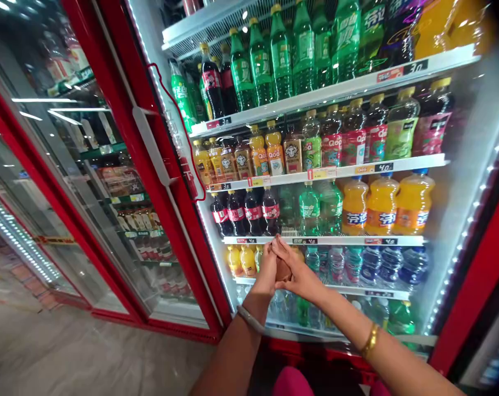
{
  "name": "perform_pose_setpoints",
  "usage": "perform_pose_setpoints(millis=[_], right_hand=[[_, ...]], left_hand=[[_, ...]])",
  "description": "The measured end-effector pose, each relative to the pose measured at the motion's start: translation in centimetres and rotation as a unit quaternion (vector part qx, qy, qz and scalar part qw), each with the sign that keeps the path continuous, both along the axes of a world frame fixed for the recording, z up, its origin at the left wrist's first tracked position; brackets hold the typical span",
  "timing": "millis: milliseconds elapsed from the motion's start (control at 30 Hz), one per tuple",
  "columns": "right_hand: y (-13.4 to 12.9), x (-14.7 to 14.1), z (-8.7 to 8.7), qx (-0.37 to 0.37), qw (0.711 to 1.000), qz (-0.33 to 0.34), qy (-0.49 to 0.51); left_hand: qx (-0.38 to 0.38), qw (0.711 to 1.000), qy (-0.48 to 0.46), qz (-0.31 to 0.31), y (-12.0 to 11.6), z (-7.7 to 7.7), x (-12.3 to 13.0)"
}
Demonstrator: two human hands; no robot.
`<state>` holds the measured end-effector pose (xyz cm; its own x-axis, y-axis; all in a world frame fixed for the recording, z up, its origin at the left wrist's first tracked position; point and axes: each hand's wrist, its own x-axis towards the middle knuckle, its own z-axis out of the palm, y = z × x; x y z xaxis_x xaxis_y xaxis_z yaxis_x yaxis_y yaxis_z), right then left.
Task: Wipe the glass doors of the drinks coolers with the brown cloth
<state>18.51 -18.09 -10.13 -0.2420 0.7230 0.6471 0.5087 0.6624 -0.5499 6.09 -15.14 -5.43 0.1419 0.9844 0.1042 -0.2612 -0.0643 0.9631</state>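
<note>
My left hand (266, 270) and my right hand (297, 272) meet in front of the lower shelves of a lit drinks fridge. Their fingers are closed against each other around a brownish patch that I cannot make out; it may be a held thing or shaded skin. Just above my fingertips runs a white shelf edge with price tags (352, 241). Cola bottles (253, 213) stand on that shelf up to the left, and green soda bottles (310, 209) up to the right. Small yellow juice bottles (240, 259) are left of my left hand.
Orange soda bottles (383, 203) and blue-labelled bottles (392, 265) fill the right side. More green bottles (281, 60) line an upper shelf. A red fridge frame with a white handle (151, 144) stands left, beside other glass-doored fridges and a grey floor (109, 357).
</note>
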Motion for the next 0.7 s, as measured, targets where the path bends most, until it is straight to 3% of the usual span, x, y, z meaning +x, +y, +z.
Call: perform_pose_setpoints(millis=[100,200,333,400,467,533,633,700], right_hand=[[-0.5,2.4,-0.1,0.038,0.997,-0.057,0.039],[-0.4,5.2,1.4,0.067,0.990,-0.112,0.049],[-0.4,9.5,6.2,0.120,0.975,-0.181,0.054],[-0.7,11.6,9.6,0.164,0.962,-0.213,0.047],[-1.0,13.2,13.6,0.226,0.946,-0.233,0.014],[-1.1,14.5,18.0,0.345,0.891,-0.287,-0.062],[-0.2,15.8,24.7,0.451,0.814,-0.335,-0.148],[0.8,16.5,28.5,0.460,0.795,-0.355,-0.175]], left_hand=[[-0.032,0.996,-0.017,-0.077,-2.7,-0.2,2.0],[-0.020,0.996,-0.004,-0.088,-4.1,-0.3,3.3],[0.072,0.995,0.067,-0.018,-3.6,0.2,3.5],[0.189,0.972,0.136,0.033,-2.5,1.4,3.4],[0.353,0.901,0.236,0.083,-1.0,3.8,3.8],[0.491,0.800,0.319,0.131,0.8,7.3,4.9],[0.586,0.703,0.351,0.199,3.4,13.9,7.9],[0.613,0.662,0.358,0.241,5.0,18.1,10.1]])
